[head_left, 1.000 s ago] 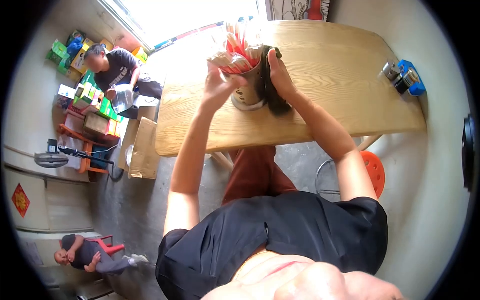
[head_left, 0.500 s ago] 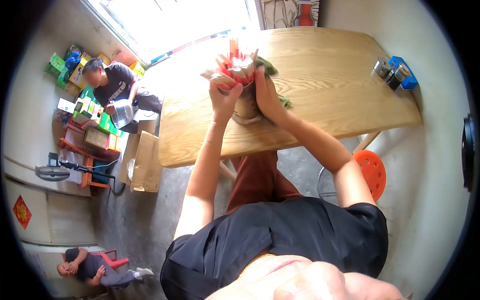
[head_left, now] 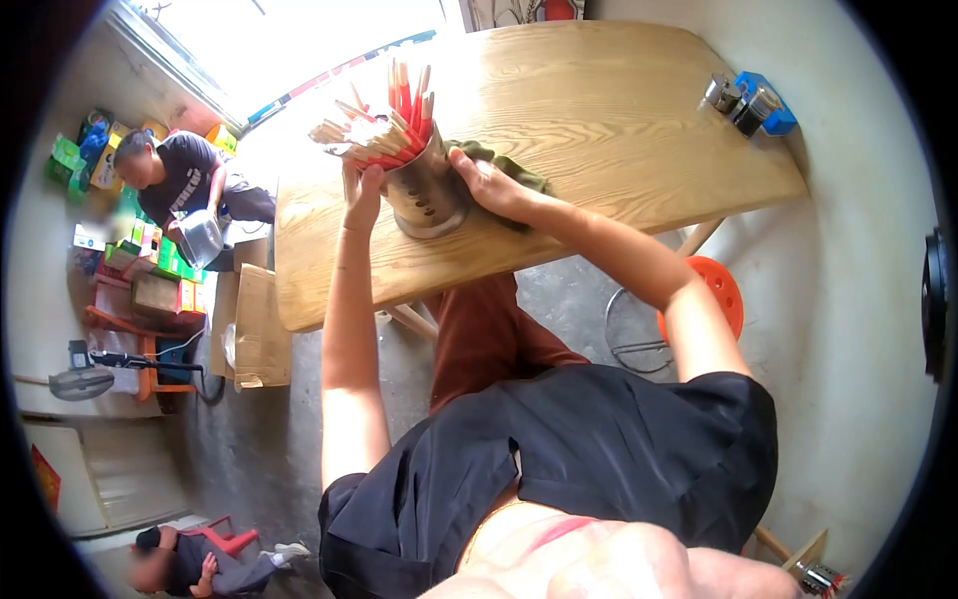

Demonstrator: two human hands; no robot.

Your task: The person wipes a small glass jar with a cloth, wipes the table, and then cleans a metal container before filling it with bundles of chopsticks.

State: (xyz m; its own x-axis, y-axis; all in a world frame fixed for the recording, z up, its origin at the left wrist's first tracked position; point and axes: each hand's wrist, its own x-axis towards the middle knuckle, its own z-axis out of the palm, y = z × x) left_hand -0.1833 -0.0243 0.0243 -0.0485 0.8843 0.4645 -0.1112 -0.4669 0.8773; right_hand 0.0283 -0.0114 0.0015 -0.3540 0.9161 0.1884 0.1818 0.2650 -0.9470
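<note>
A metal chopstick holder (head_left: 424, 190) with dark holes in its side stands near the table's front edge. Chopsticks (head_left: 404, 105) in red and white paper sleeves fill it, many of them leaning left over the rim. My left hand (head_left: 361, 195) is closed at the holder's upper left side, its thumb up by the rim under the leaning sleeves; its other fingers are hidden. On the other side, my right hand (head_left: 489, 185) presses against the holder with the thumb near the rim. A green cloth (head_left: 514, 172) lies bunched behind and below my right hand.
On the wooden table (head_left: 619, 120), jars (head_left: 743, 105) and a blue box (head_left: 773, 100) sit at the far right. An orange stool (head_left: 714, 290) stands beneath the right side. A person (head_left: 195, 175) holding a clear container and a cardboard box (head_left: 261, 324) are at left; another person (head_left: 215, 561) sits farther off.
My view has shifted, so the table appears farther left and higher. My right hand has slid slightly away from the holder's front, exposing more of its side and holes.
</note>
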